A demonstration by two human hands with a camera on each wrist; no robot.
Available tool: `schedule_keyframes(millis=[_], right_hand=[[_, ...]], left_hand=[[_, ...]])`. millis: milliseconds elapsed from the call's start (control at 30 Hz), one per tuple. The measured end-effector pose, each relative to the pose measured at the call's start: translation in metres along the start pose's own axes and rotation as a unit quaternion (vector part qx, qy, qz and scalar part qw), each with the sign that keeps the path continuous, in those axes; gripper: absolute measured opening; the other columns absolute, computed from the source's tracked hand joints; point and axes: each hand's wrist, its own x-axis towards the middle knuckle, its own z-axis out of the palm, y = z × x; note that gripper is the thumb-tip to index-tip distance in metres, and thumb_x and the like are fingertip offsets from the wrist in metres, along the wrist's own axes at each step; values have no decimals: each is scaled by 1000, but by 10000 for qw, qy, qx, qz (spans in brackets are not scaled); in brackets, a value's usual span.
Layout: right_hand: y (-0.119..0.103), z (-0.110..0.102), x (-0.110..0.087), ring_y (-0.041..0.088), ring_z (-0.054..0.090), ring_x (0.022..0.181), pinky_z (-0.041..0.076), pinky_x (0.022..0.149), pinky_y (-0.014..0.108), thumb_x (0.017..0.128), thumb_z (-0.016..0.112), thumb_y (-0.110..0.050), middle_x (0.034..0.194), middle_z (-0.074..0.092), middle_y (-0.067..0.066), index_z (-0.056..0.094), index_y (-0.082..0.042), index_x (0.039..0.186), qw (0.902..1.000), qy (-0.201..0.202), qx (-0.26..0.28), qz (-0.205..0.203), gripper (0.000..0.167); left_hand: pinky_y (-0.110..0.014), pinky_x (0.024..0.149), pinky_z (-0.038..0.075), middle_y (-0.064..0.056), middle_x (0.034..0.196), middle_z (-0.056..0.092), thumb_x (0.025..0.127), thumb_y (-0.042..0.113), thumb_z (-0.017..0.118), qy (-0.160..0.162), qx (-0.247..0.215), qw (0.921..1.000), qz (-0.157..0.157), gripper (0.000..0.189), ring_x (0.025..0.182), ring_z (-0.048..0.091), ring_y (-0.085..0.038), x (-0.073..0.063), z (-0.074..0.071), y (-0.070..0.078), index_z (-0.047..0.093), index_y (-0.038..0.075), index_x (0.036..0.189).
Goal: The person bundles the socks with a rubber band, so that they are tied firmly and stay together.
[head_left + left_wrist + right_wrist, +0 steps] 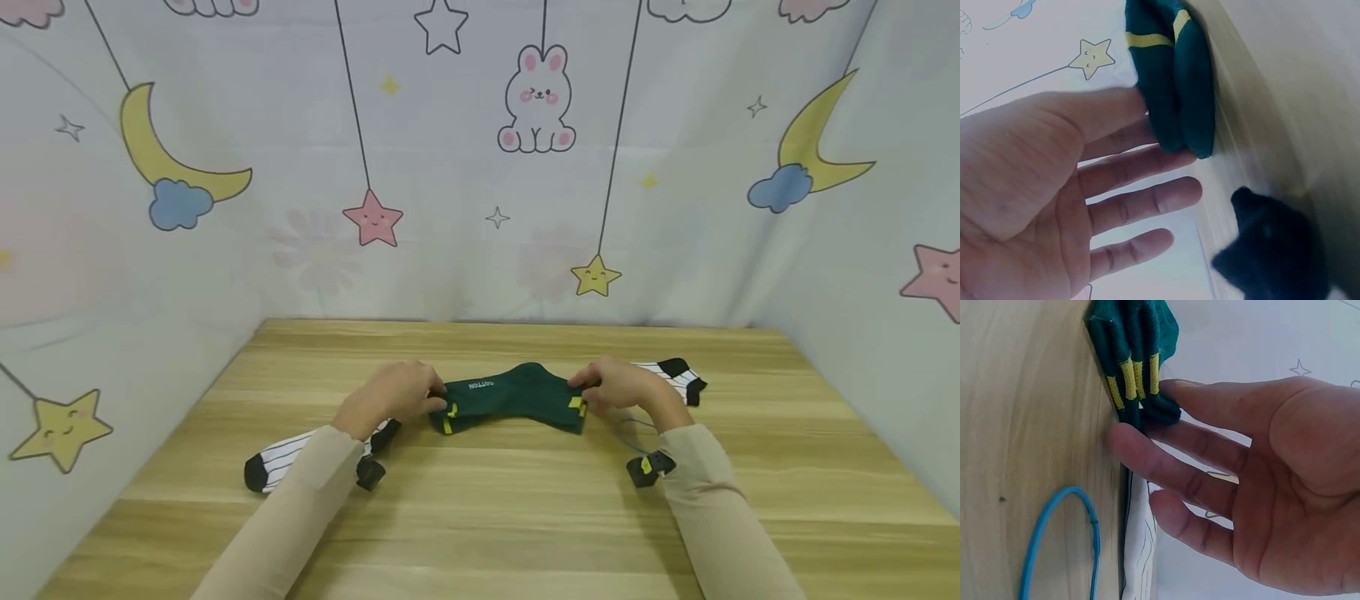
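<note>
A pair of dark green socks point(517, 398) with yellow bands and white lettering stretches between the two hands, one layered on the other, low over the table. At its left end my left hand point(401, 390) pinches the fabric between thumb and forefinger; the left wrist view shows two rounded green ends point(1194, 106) there, with the other fingers extended. My right hand point(621, 385) pinches the opposite end. Several folded layers with yellow bands point(1129, 378) show at that thumb in the right wrist view.
A white striped sock with black toe point(257, 472) lies on the wooden table point(480, 517) under the left forearm. Another striped sock point(678, 377) lies behind the right hand. A blue cable loop point(1044, 519) hangs near the right wrist. Patterned curtains point(465, 167) enclose the table.
</note>
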Motion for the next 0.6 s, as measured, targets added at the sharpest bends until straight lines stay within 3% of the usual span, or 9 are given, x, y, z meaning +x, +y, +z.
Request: schedule_keyframes(millis=[267,600], right_hand=[[-1,-2,-1,23,71,88,52,90,44,99,53,1,141,53,25,56,2,138,9999,-82,-91,-19,39],[-3,-3,-2,20,70,78,50,93,49,103,53,-8,143,52,22,56,-4,141,9991,-39,-306,-280,38]], left_hand=[[-47,97,49,-8,119,71,95,32,71,-187,-186,9997,-12,35,113,64,-31,1,0,-1,73,7,120],[-49,101,45,-8,132,64,100,31,62,-608,-466,9971,5,35,122,59,-31,-8,-9,-7,67,13,130]])
